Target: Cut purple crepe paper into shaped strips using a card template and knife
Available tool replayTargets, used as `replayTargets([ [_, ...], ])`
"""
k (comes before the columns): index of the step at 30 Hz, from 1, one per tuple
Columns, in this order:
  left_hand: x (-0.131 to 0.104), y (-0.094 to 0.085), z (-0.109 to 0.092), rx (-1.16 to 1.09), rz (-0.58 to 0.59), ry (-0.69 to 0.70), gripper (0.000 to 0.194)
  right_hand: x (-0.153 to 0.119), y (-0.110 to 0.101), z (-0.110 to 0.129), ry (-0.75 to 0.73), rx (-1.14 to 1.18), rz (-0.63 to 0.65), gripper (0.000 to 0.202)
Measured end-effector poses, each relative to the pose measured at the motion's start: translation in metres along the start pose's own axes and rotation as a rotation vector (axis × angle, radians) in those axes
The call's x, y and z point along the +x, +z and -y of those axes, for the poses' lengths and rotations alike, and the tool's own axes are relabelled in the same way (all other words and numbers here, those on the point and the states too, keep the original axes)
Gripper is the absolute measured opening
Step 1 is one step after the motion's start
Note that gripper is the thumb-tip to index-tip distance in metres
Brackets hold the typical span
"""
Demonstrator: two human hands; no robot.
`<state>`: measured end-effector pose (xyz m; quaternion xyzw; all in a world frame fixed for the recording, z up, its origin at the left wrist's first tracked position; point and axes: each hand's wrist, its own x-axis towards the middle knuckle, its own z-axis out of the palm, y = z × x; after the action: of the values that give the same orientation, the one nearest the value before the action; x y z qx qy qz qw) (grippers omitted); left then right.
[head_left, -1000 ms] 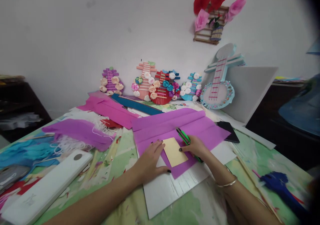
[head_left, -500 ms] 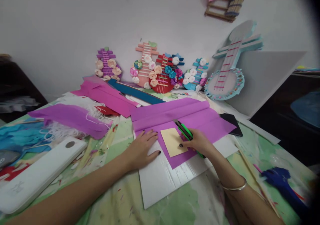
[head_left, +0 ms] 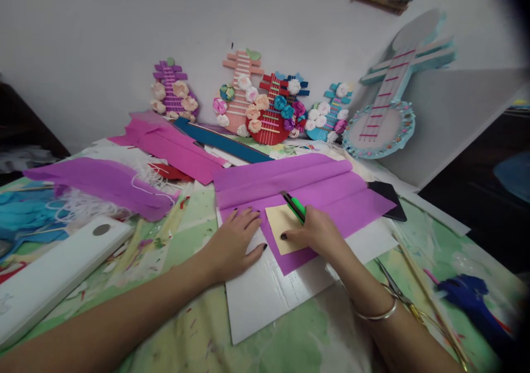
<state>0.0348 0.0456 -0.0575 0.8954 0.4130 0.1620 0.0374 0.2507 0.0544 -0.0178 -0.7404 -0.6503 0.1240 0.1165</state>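
My left hand [head_left: 238, 240] lies flat, fingers stretched out, over the left edge of a purple paper sheet [head_left: 323, 191] and the white board [head_left: 256, 307] beneath it. In my right hand [head_left: 318, 232] is a green and black utility knife [head_left: 295, 206], its tip pointing up and left over the purple sheet. A pale yellow square of paper [head_left: 278, 221] lies on the purple sheet between my hands. My right thumb rests at the yellow square, and the fingers hide the knife's lower part.
Scissors [head_left: 399, 293] and a blue glue gun [head_left: 472, 301] lie at the right, near a thin stick [head_left: 426, 293]. A long white device [head_left: 62, 273] is at the left. Pink paper [head_left: 165, 147] and several decorated lute-shaped crafts [head_left: 271, 113] stand or lie farther back.
My right hand has moved slightly left with the utility knife, now covering more of the yellow square. The scissors beside my right wrist have come into sight. My left hand stays on the sheet.
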Motion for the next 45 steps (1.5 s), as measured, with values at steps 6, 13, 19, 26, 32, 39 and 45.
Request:
replayTargets([
  [6, 0.000, -0.002, 0.000, 0.011, 0.025, -0.006, 0.053, -0.003, -0.001, 0.006, 0.054, -0.011, 0.052, 0.047],
  [13, 0.000, 0.002, 0.001, 0.019, 0.016, 0.002, 0.053, -0.008, 0.002, 0.014, 0.035, -0.012, 0.056, 0.053],
  [19, 0.000, 0.001, 0.001, 0.008, 0.011, -0.016, 0.053, -0.004, -0.006, 0.006, 0.008, 0.050, 0.049, 0.023],
  [26, 0.000, -0.001, 0.004, -0.027, 0.013, -0.034, 0.056, 0.002, -0.023, -0.020, -0.060, 0.574, 0.117, 0.016],
  [32, 0.001, -0.003, 0.007, -0.056, 0.019, -0.062, 0.059, 0.006, -0.014, -0.023, -0.226, 0.784, 0.179, 0.033],
  [39, 0.001, -0.005, 0.008, -0.088, 0.062, -0.089, 0.062, 0.011, 0.000, -0.025, -0.176, 0.551, 0.202, 0.028],
  [45, 0.000, -0.005, 0.015, -0.119, 0.052, -0.069, 0.064, 0.010, 0.002, -0.025, -0.213, 0.457, 0.216, 0.034],
])
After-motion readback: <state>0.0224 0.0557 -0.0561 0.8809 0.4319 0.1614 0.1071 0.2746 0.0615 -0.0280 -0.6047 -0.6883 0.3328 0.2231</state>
